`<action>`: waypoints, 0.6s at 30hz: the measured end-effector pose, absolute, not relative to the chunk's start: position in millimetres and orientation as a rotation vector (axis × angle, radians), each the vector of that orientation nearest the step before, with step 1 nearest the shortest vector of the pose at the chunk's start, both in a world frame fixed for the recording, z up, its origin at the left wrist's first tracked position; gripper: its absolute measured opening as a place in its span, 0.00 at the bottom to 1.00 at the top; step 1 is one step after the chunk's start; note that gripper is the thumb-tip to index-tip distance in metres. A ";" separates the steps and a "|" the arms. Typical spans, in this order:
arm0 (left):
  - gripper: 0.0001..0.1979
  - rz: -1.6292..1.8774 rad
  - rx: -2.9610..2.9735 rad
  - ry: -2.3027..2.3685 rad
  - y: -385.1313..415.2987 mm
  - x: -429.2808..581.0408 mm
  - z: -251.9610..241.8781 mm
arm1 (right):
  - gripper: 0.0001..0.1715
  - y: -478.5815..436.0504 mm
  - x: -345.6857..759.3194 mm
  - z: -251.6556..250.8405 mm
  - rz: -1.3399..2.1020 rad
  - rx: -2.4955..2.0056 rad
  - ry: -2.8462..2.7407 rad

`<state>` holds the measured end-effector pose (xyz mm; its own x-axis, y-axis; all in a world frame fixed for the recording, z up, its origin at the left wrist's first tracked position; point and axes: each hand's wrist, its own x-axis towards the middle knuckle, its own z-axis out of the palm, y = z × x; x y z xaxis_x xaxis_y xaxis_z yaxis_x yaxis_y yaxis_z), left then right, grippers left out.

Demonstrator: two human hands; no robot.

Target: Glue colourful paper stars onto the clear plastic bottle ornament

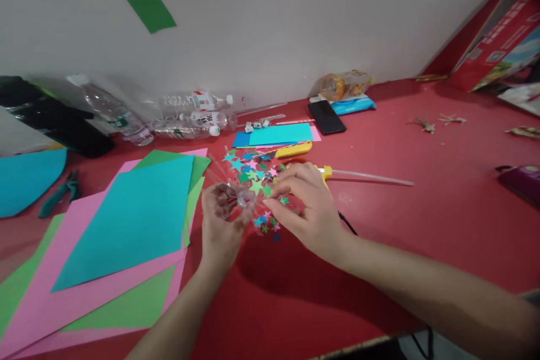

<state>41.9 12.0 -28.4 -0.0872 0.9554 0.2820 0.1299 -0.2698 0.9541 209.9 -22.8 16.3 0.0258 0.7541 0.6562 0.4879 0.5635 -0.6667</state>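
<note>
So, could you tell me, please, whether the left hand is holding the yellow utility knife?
No, the left hand holds a clear plastic piece, while the yellow utility knife lies on the red table.

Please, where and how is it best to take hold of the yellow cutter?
Probably by the ridged handle of the yellow cutter, from the right: it lies sideways, handle end rightward, while its narrow front points left, toward the paper stars.
</note>
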 end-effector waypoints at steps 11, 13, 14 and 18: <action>0.31 1.533 1.554 1.314 7.1 35.2 -33.0 | 0.04 -26.2 206.5 17.2 0.340 -1.096 -1.570; 0.29 1.537 1.547 1.326 7.6 34.4 -32.1 | 0.04 -27.4 207.7 18.7 0.304 -1.085 -1.594; 0.28 1.541 1.532 1.330 8.0 34.3 -31.6 | 0.03 -27.9 208.6 19.6 0.281 -1.074 -1.610; 0.28 1.555 1.484 1.286 10.1 33.9 -32.7 | 0.01 -28.5 213.1 22.2 0.177 -0.983 -1.676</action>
